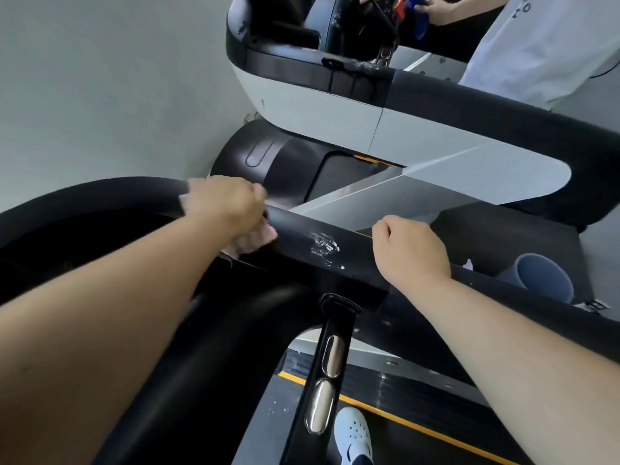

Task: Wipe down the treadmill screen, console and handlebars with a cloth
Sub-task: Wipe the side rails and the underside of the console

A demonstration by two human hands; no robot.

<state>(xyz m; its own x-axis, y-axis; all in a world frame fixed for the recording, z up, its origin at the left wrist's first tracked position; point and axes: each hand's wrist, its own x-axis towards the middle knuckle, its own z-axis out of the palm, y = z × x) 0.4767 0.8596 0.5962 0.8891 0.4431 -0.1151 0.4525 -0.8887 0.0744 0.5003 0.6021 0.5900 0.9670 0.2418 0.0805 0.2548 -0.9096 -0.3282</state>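
Observation:
My left hand (224,203) presses a pale cloth (258,238) against the black handlebar (355,260) of the treadmill, fingers wrapped over the bar. The cloth shows only under the hand, mostly hidden. A white smear of residue (323,246) lies on the bar just right of the cloth. Further right, my right hand (409,253) grips the same bar with fingers curled over its far side, holding no cloth. A pulse-sensor grip (327,367) with two metal pads hangs below the bar. The screen is not in view.
A second treadmill's white and black console (318,95) stands behind, where another person in a white shirt (536,45) holds a blue cloth (419,18). A grey wall is on the left. A grey cup holder (543,276) sits right. My shoe (354,434) stands on the belt.

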